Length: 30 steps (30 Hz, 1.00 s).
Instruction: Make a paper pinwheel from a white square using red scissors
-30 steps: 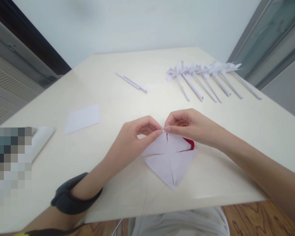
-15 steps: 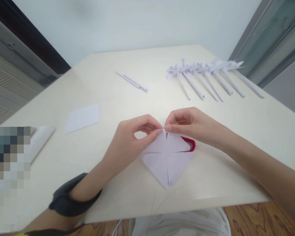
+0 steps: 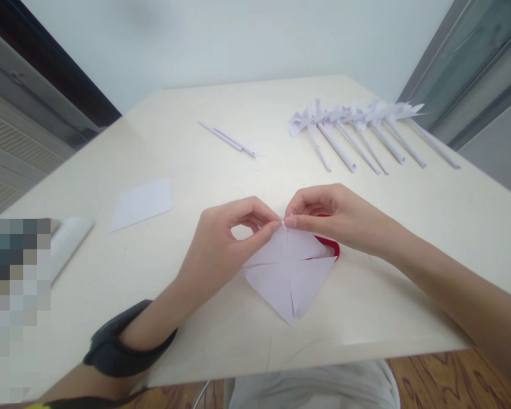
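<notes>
A white paper square (image 3: 267, 282), slit from its corners toward the middle, is turned so one corner points at me. My left hand (image 3: 233, 238) pinches its far corner between thumb and forefinger. Right beside those fingertips, my right hand (image 3: 323, 213) pinches the same corner from the other side. The fingers hide most of what they grip there. Partly under the paper and my right hand lies a red object (image 3: 332, 247), perhaps a tape holder; most of it is covered.
Several finished paper pinwheels (image 3: 344, 122) on rolled paper sticks lie in a row at the back right. Rolled paper sticks (image 3: 229, 140) lie at back centre. A white paper sheet (image 3: 142, 204) is left of my hands. The near table edge (image 3: 332, 359) runs just before my lap.
Both hands keep their pinch at the far corner. The paper has shifted slightly and its slits have opened a little; a bit more red shows near my right hand.
</notes>
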Each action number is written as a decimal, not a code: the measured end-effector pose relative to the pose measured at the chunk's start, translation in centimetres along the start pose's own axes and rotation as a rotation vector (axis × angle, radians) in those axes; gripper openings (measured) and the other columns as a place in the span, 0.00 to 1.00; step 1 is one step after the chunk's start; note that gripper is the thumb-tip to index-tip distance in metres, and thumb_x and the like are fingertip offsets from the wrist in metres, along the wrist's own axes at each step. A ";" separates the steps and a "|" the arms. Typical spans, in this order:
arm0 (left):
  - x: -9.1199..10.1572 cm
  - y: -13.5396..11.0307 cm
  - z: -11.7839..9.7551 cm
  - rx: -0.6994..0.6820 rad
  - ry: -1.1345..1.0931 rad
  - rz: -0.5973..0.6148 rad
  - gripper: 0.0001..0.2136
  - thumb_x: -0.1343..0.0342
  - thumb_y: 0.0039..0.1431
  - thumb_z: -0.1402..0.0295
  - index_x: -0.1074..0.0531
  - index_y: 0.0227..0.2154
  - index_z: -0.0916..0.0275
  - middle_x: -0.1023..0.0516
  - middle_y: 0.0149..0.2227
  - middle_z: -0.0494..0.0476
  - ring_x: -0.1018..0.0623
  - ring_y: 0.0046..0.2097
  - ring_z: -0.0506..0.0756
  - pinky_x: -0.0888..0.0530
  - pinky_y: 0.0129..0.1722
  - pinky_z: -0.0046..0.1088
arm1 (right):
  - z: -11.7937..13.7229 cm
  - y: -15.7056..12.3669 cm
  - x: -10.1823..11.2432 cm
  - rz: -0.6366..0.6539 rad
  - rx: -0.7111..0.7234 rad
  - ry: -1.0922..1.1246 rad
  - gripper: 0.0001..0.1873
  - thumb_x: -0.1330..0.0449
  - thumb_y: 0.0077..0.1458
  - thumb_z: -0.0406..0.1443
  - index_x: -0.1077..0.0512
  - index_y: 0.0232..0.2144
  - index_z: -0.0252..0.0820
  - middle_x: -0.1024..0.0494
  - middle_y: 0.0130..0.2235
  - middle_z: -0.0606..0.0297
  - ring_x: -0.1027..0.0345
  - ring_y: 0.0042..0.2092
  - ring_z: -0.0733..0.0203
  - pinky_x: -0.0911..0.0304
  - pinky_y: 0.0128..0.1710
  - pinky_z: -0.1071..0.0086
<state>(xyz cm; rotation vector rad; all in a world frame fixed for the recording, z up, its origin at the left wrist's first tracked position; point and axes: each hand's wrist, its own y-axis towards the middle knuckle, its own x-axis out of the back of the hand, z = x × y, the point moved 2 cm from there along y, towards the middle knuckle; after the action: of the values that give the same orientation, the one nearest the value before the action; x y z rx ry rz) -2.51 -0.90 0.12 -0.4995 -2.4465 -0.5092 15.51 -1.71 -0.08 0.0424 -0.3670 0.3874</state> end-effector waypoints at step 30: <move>-0.3 0.1 0.1 0.086 -0.134 0.028 0.05 0.45 0.55 0.66 0.27 0.29 0.61 0.22 0.31 0.52 0.24 0.33 0.51 0.26 0.34 0.24 | 0.9 -0.2 -0.5 -0.110 0.182 -0.166 0.06 0.44 0.52 0.30 0.30 0.25 0.38 0.26 0.28 0.67 0.33 0.32 0.65 0.39 0.31 0.71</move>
<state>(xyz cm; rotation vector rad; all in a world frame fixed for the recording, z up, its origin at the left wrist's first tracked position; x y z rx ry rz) -2.32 -0.81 -0.09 -0.5471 -2.5721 -0.3671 14.85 -2.14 0.56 0.2727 -0.4898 0.3083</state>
